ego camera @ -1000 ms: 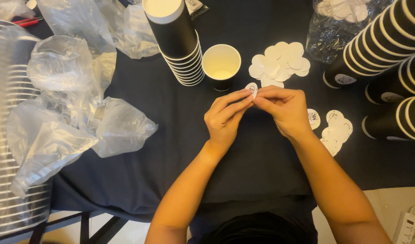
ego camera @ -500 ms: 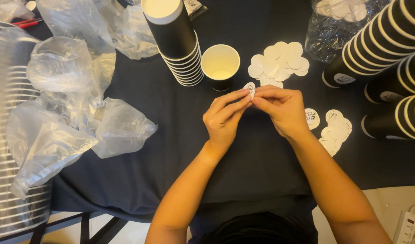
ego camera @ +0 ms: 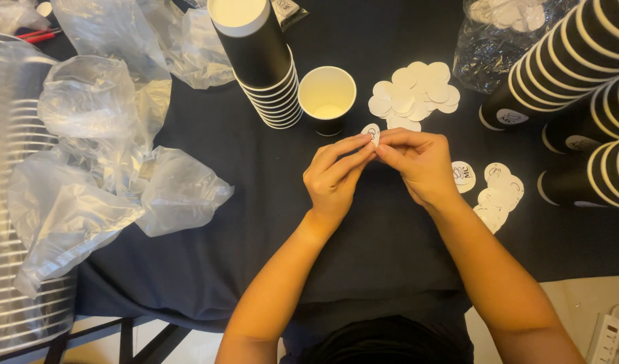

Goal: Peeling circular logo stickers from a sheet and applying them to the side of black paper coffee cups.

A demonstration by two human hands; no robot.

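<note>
Covering almost the whole view, the worktop (ego camera: 255, 202) has a dark cloth on it. At the left side lie crumpled clear plastic bags (ego camera: 87, 175), and at the right edge lie rows of stacked black cups (ego camera: 579, 74) on their sides. One more stack of black cups (ego camera: 259, 61) stands near the top middle, and a single black cup (ego camera: 327, 94) with a pale inside stands upright just beside it. A pile of blank white round stickers (ego camera: 414, 94) lies behind the hands, and some printed ones (ego camera: 498, 192) lie right of the right wrist. The left hand (ego camera: 336, 178) and the right hand (ego camera: 421, 165) meet above the cloth. Their fingers (ego camera: 353, 145) are closed on one small round sticker (ego camera: 371, 133), which stands up between the fingertips of both hands, in front of the single cup.
</note>
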